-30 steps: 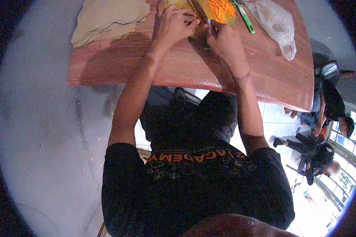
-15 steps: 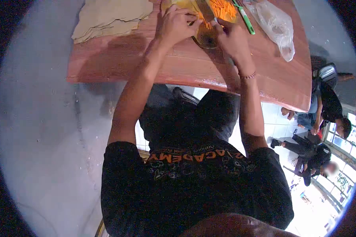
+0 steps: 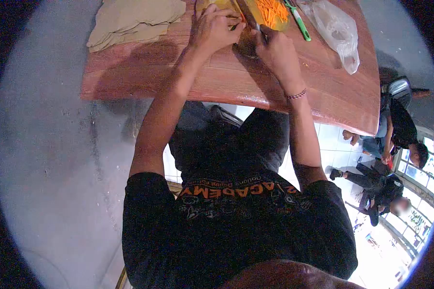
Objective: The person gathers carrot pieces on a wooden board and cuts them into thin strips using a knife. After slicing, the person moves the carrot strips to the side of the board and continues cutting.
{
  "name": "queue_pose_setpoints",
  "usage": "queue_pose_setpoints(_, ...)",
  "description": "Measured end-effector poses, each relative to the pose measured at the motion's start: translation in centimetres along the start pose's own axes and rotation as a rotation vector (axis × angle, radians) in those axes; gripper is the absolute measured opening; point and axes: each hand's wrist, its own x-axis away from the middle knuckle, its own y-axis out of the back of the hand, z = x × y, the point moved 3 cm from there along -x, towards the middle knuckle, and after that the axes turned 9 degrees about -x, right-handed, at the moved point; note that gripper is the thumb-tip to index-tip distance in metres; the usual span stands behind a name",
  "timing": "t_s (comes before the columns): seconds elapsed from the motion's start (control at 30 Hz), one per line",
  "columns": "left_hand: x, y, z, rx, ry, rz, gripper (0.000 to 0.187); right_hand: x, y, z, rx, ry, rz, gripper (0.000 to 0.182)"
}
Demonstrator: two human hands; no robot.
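Note:
At the top of the head view, my right hand (image 3: 276, 48) is closed round the handle of a knife (image 3: 249, 14), whose blade points up over a yellowish board. My left hand (image 3: 218, 29) is bent, its fingertips pinched on a small orange carrot piece (image 3: 242, 18) just left of the blade. Thin carrot strips (image 3: 272, 13) lie in a pile on the board, right of the knife. The lower part of the board is in shadow between my hands.
A green-handled tool (image 3: 300, 22) and a crumpled clear plastic bag (image 3: 339, 32) lie right of the carrot strips. Brown sheets (image 3: 132, 21) are stacked at the left of the wooden table (image 3: 217, 82). Two other people (image 3: 404, 120) are at the far right.
My right hand has shifted slightly left, and the knife blade has moved left, away from the carrot pile. My left hand has barely moved.

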Motion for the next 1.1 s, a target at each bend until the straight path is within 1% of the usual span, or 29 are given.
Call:
queue_pose_setpoints(0.1,0.0,-0.1,0.2,-0.004,-0.030,0.004,0.022,-1.1,-0.5,0.3,-0.014,0.038,-0.039,0.033)
queue_pose_setpoints(0.17,0.0,0.3,0.0,-0.038,0.023,0.029,0.020,-2.7,-1.0,-0.3,-0.004,0.035,-0.032,0.033)
queue_pose_setpoints(0.23,0.1,0.2,0.3,-0.053,0.004,0.028,0.020,-4.1,-1.3,-0.9,0.007,0.030,-0.026,0.034)
queue_pose_setpoints(0.27,0.1,0.0,0.4,-0.069,-0.017,0.024,0.020,-4.7,-1.4,-1.1,0.042,0.060,-0.031,0.034)
queue_pose_setpoints(0.33,0.3,0.1,0.1,-0.077,0.020,0.008,0.020,-5.0,-1.5,-1.8,0.077,0.092,-0.036,0.035)
queue_pose_setpoints(0.4,0.3,-0.4,0.2,-0.087,0.060,-0.010,0.021,-5.1,-0.9,-2.0,-0.063,0.007,-0.077,0.035)
queue_pose_setpoints(0.47,0.6,-1.4,0.7,-0.019,0.059,-0.070,0.022,-4.1,0.2,-1.6,-0.101,-0.003,-0.064,0.035)
queue_pose_setpoints(0.53,0.5,-0.7,0.0,-0.026,0.063,-0.057,0.023,-2.6,1.1,-1.2,-0.136,-0.021,-0.054,0.036)
queue_pose_setpoints(0.6,0.3,0.0,-0.4,-0.033,0.062,-0.043,0.023,-1.5,1.2,-1.3,-0.029,-0.038,0.002,0.039)
queue_pose_setpoints(0.63,0.2,0.3,-0.6,-0.011,0.049,-0.026,0.022,-1.0,1.2,-1.2,-0.027,-0.037,0.003,0.039)
queue_pose_setpoints(0.7,0.1,0.5,-0.7,0.011,0.038,-0.008,0.022,-0.1,0.9,-1.0,-0.083,-0.065,-0.004,0.036)
queue_pose_setpoints(0.77,0.2,0.7,-0.7,-0.063,-0.001,-0.071,0.021,0.1,0.5,-1.3,-0.113,-0.044,-0.005,0.034)
queue_pose_setpoints(0.8,0.2,0.7,-0.7,-0.063,-0.002,-0.071,0.021,0.3,0.4,-1.4,-0.143,-0.022,-0.007,0.032)
queue_pose_setpoints(0.87,0.2,0.6,-0.6,-0.055,0.002,-0.018,0.022,0.4,0.1,-1.6,-0.130,-0.022,-0.023,0.031)
queue_pose_setpoints(1.1,0.2,0.4,-0.6,-0.048,0.022,-0.004,0.024,0.4,0.3,-1.1,-0.115,-0.039,-0.021,0.029)
